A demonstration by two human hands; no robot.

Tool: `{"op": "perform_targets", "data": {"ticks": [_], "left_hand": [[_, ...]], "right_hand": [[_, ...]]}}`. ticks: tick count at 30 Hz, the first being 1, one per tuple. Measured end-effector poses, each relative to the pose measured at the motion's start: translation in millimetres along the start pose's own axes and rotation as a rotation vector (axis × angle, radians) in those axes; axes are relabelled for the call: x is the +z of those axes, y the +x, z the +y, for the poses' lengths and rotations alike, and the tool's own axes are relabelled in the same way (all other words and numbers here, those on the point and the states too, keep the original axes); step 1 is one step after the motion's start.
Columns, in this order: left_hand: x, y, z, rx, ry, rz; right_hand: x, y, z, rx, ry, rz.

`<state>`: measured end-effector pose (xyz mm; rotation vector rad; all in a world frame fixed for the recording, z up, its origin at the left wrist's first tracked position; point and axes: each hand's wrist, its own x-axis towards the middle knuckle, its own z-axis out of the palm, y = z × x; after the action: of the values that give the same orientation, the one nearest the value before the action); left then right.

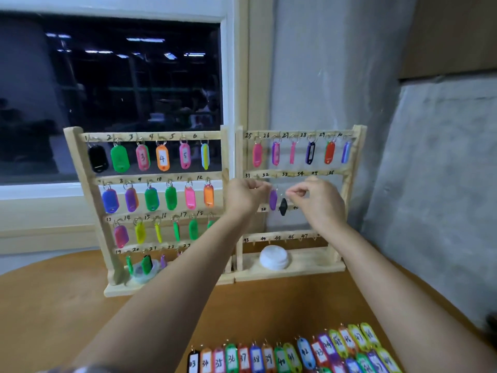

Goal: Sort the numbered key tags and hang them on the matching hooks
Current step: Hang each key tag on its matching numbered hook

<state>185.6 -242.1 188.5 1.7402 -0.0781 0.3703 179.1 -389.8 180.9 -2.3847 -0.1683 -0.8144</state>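
Two wooden hook racks stand on the table: the left rack [80, 168] is full of coloured tags, the right rack [347, 173] has tags only on its top row. My left hand [246, 196] is raised at the row numbered 31 to 36, fingers curled near a hanging purple tag [273, 199]. My right hand [314, 199] pinches the small ring of a black tag [283, 207], which dangles beside the purple one. Several numbered tags [295, 354] lie in rows on the table near me.
A white round lid [273, 257] sits on the right rack's base and a clear dish [145, 271] on the left rack's base. A dark window is behind the left rack, a grey wall at right. The brown table [67, 305] spreads in front.
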Motion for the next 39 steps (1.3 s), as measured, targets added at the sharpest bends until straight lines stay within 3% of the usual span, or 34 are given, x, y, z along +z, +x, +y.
{"op": "perform_targets", "data": {"ticks": [9, 18, 28, 33, 39], "left_hand": [[28, 19, 6, -0.003, -0.063, 0.145], [31, 23, -6, 0.099, 0.181, 0.228], [-4, 11, -32, 0.141, 0.346, 0.132], [-40, -20, -55, 0.084, 0.401, -0.007], [-92, -80, -103, -0.036, 0.540, -0.127]], "right_hand": [[1, 32, 4, -0.070, -0.038, 0.054], [13, 45, -3, -0.066, -0.075, 0.098], [22, 31, -11, -0.089, -0.211, 0.111], [24, -16, -9, -0.069, -0.152, -0.030], [48, -111, -13, -0.019, 0.005, -0.343]]}}
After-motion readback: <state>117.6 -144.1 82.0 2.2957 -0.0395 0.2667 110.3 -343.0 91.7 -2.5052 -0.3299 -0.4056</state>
